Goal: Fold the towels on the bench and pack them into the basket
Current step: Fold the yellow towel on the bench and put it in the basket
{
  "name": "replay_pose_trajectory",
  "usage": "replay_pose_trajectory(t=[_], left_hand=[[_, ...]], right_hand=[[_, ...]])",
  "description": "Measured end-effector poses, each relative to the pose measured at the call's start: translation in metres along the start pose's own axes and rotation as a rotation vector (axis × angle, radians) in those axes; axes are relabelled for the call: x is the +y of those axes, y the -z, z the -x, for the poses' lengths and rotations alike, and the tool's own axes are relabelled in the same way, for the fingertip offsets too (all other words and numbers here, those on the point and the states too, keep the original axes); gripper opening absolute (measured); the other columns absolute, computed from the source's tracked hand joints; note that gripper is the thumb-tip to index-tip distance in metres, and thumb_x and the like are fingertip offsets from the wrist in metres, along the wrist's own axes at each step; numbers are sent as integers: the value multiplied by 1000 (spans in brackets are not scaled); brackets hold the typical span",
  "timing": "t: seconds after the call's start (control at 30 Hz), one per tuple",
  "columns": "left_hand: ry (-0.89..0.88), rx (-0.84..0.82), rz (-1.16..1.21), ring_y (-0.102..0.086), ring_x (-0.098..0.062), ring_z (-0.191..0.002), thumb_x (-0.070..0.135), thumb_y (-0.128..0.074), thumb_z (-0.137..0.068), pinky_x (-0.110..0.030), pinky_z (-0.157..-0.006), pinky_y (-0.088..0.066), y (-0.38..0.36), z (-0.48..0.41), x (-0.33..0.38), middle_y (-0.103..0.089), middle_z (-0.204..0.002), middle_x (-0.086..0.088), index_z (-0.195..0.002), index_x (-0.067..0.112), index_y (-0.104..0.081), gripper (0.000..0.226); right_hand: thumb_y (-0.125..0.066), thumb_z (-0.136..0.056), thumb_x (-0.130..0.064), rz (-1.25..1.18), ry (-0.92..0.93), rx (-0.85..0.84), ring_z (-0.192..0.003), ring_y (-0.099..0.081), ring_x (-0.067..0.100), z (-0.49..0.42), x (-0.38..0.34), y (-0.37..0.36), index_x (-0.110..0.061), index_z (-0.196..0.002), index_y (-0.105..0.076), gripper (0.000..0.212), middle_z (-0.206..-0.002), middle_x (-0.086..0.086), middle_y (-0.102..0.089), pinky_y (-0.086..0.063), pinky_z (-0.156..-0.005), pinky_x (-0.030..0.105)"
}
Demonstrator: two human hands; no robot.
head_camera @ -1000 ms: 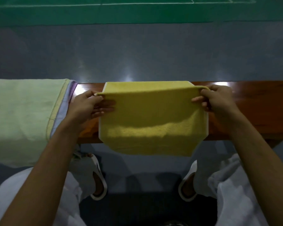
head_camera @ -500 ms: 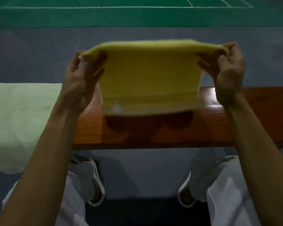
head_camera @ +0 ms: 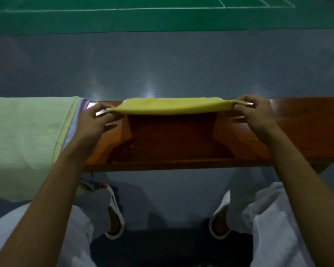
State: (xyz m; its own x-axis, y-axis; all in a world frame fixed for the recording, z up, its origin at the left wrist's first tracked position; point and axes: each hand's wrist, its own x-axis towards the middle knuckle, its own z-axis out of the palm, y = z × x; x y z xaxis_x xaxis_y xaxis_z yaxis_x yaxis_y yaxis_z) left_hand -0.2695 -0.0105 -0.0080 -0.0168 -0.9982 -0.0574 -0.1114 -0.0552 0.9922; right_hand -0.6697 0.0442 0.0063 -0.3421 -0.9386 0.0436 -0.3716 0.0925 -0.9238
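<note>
Folding is the step in hand, I'd say: the yellow towel (head_camera: 172, 107) is pulled taut between both hands, up over the far side of the wooden bench (head_camera: 301, 132). It's seen almost edge-on, so it reads as a flat band with its shadow on the wood underneath. The left hand (head_camera: 94, 125) pinches the left end between thumb and fingers, and the right hand (head_camera: 258, 116) does the same on the right end. Both arms reach forward, backs of the hands up, wrists roughly level. The next move probably calls for lowering it flat onto the bare wood and bringing one end over to the other, corners matched so it doesn't skew (terry slips easily). The basket isn't in view, so packing looks a way off. A pale green towel (head_camera: 27, 135) drapes over the bench's left end with a lilac towel (head_camera: 73, 128) under it, just beside the left wrist.
</note>
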Motion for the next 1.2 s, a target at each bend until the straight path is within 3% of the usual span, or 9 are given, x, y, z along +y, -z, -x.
replay_pose_trajectory(t=[0.1, 0.2, 0.3, 0.5, 0.8, 0.93, 1.03, 1.13, 1.2], left_hand=[[64, -39, -266, -75, -29, -94, 1, -65, -96, -41, -83, -61, 11, 3, -8, -75, -102, -22, -105, -2, -69, 11], [98, -121, -461, -70, -19, -63, -1, -65, -93, -26, -57, -57, 19, 7, -12, -75, -81, -20, -93, 3, -73, 9], [148, -214, -608, -60, -18, -54, -1, -65, -88, -28, -55, -49, 22, 9, -15, -73, -71, -18, -81, 6, -76, 14], [268, -506, -843, -66, -22, -63, 5, -72, -90, -31, -58, -51, 30, 7, -12, -74, -70, -11, -85, 10, -80, 11], [424, -838, -869, -64, -25, -69, 7, -76, -89, -32, -64, -50, 29, 8, -7, -73, -86, -27, -94, 3, -79, 6], [380, -929, -853, -70, -21, -77, 26, -79, -88, -37, -76, -57, 31, 7, 0, -77, -93, -10, -103, 16, -80, 18], [274, -806, -787, -67, -14, -73, 43, -76, -83, -33, -72, -56, 24, 5, 5, -75, -82, 2, -99, 24, -82, 25], [45, -411, -643, -63, -4, -65, 39, -73, -89, -26, -66, -49, -3, 5, -1, -72, -73, 3, -94, 22, -80, 19], [-143, -202, -591, -66, -1, -75, 32, -70, -95, -20, -70, -48, -31, 8, -8, -72, -84, 7, -100, 22, -76, 12]], right_hand=[[-65, -94, 3, 146, -23, -122, -56, -70, 9, 7, 5, 9, -12, -84, -69, 19, -75, 11, -71, -58, -55, 24], [-71, -91, -2, 299, -81, -230, -65, -73, 19, 10, 10, 15, -11, -85, -75, 11, -75, 14, -75, -61, -64, 30], [-73, -90, -5, 385, -159, -388, -70, -72, 26, 9, 15, 18, -8, -91, -77, 5, -75, 9, -77, -60, -67, 34], [-73, -91, -9, 480, -351, -800, -73, -71, 28, 4, 15, 22, -3, -94, -78, 8, -84, 19, -76, -58, -63, 27], [-78, -86, -8, 624, -432, -1057, -74, -73, 27, 5, 13, 24, -12, -81, -83, 7, -87, 18, -76, -57, -68, 30], [-83, -79, -34, 595, -456, -1091, -84, -75, 36, 5, 12, 29, -11, -93, -82, 26, -96, 24, -75, -60, -73, 36], [-85, -73, -52, 475, -374, -996, -66, -67, 28, 6, 6, 28, -14, -95, -83, 44, -84, 21, -72, -56, -63, 32], [-76, -85, -37, 360, -216, -742, -54, -60, 15, 5, 2, 6, -9, -89, -82, 29, -65, 13, -65, -50, -55, 25], [-75, -91, -29, 395, -77, -514, -56, -61, 10, 3, 5, -21, -9, -85, -80, 21, -65, 5, -68, -52, -59, 27]])
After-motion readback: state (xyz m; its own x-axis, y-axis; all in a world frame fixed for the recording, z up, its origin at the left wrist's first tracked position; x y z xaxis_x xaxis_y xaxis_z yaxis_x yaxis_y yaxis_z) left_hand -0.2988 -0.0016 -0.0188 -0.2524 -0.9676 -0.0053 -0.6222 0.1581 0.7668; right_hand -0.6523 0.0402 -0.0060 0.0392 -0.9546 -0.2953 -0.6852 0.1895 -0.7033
